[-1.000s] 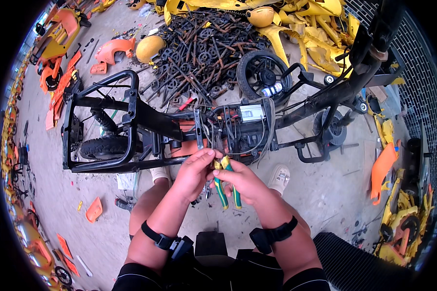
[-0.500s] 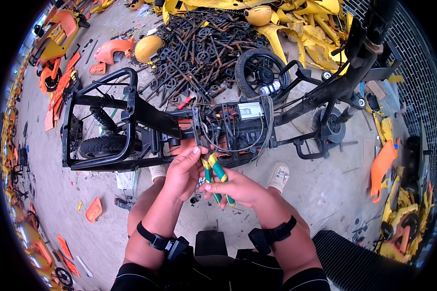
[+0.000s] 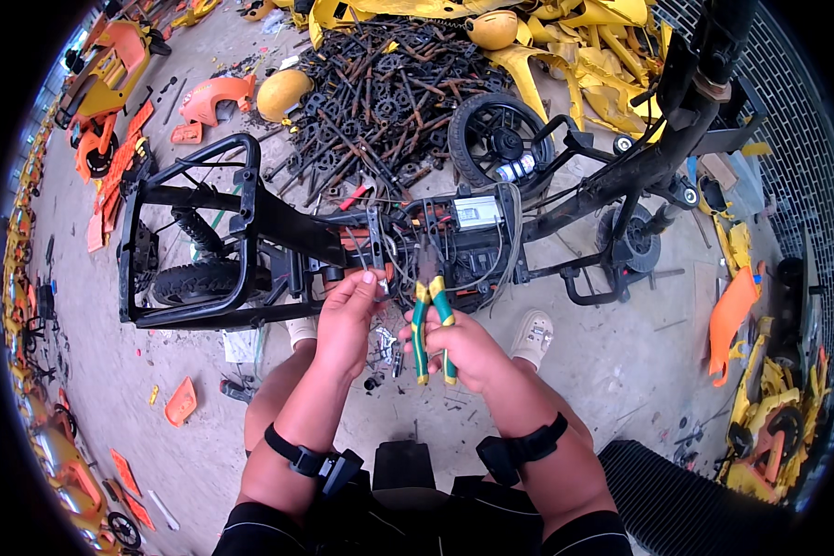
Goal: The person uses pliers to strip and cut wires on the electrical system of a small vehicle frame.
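Pliers: over the black frame's near edge, handles spread, nose pointing away
Right hand: wrapped around the handles, forearm slanting inward
Left hand: apart from the right, thumb against fingertips, contents unclear

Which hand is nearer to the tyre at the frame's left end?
Left. The left hand is to the right of the tyre, by the near edge of the frame; the right hand, holding pliers, is farther right.
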Demonstrator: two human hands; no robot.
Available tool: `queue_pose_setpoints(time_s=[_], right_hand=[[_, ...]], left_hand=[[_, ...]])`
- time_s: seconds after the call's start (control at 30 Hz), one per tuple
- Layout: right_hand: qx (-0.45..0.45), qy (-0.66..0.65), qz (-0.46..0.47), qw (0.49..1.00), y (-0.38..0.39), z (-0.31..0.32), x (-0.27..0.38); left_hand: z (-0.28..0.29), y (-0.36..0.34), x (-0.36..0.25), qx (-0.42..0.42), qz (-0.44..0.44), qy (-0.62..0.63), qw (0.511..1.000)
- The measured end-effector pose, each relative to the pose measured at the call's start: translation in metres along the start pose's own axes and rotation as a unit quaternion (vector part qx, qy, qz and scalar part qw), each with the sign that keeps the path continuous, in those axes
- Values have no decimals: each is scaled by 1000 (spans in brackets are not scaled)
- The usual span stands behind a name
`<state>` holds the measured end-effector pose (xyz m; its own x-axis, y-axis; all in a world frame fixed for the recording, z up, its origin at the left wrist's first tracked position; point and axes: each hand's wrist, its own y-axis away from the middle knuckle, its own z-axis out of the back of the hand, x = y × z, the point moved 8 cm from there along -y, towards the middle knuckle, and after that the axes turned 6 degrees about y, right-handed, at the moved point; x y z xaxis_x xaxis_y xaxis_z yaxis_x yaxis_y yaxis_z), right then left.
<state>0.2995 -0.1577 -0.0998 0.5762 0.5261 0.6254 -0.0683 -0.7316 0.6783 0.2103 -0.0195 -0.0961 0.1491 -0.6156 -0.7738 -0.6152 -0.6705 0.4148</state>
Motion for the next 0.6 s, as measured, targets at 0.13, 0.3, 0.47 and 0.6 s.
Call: queue_pose_setpoints(time_s=[0.13,0.3,0.47,0.6], right_hand=[[-15,-17,4,1000,0,7,2],[-1,19,19,1000,-4,10,-3],[-5,11,29,999,-4,9,-4],[-10,14,38,999,-6,14,-6]], left_hand=[[0,0,9,27,5,-36,999],[-18,4,8,73,-6,-56,996],[-24,8,12,113,-6,-56,992],[-26,12,10,69,8,-62,996]])
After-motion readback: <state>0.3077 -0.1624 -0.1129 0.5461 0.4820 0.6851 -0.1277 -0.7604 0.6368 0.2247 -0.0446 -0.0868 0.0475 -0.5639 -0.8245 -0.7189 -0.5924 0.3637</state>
